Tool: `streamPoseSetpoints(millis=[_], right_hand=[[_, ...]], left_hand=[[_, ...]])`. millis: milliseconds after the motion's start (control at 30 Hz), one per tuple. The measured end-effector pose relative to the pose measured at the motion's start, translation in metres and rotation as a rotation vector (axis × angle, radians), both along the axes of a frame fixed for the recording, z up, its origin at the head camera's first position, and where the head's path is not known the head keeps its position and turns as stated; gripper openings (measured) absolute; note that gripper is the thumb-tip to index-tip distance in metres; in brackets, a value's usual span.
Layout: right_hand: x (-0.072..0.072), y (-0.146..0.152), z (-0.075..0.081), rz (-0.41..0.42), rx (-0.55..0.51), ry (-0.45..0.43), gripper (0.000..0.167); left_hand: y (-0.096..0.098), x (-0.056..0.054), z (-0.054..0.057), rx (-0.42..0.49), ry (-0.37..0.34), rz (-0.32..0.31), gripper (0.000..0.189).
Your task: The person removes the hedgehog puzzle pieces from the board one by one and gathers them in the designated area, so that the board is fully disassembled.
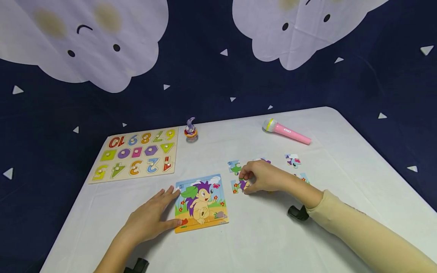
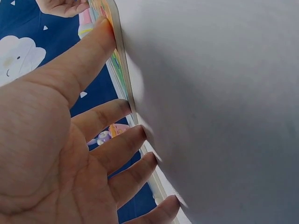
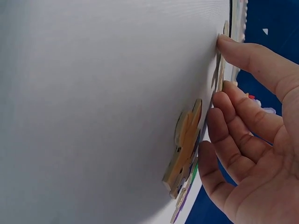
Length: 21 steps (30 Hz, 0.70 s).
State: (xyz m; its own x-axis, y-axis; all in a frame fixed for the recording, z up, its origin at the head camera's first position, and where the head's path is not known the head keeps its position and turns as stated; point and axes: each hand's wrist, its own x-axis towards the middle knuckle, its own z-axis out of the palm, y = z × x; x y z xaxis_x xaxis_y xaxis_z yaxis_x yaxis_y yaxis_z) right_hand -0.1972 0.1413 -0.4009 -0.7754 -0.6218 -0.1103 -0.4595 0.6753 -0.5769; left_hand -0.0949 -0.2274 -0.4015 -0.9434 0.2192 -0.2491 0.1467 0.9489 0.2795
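A square hedgehog picture puzzle [image 1: 202, 203] lies flat on the white table. My left hand [image 1: 146, 218] is spread along its left side, thumb on the lower left corner and index fingertip at the upper left. To the right, my right hand [image 1: 268, 176] pinches a puzzle piece [image 1: 243, 184] with purple on it between thumb and index finger, close to the tabletop. A piece with red flowers [image 1: 235, 186] lies against its left side, and a green-leaf piece [image 1: 234, 167] is just behind. The other right fingers are curled in the right wrist view [image 3: 254, 130].
At the back left lies a wooden number-and-shape board [image 1: 141, 156], with a small purple figurine [image 1: 190, 129] beside it. A pink toy microphone [image 1: 288, 132] lies at the back right. More puzzle pieces, one [image 1: 293, 160] with a butterfly, lie around the right hand.
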Motion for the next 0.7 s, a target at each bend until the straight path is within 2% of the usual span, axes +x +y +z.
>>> streamPoseSetpoints(millis=[700], right_hand=[[-0.0013, -0.0015, -0.0003, -0.006, -0.001, -0.011, 0.037]], left_hand=[[-0.0007, 0.0002, 0.0006, 0.007, -0.005, -0.004, 0.095]])
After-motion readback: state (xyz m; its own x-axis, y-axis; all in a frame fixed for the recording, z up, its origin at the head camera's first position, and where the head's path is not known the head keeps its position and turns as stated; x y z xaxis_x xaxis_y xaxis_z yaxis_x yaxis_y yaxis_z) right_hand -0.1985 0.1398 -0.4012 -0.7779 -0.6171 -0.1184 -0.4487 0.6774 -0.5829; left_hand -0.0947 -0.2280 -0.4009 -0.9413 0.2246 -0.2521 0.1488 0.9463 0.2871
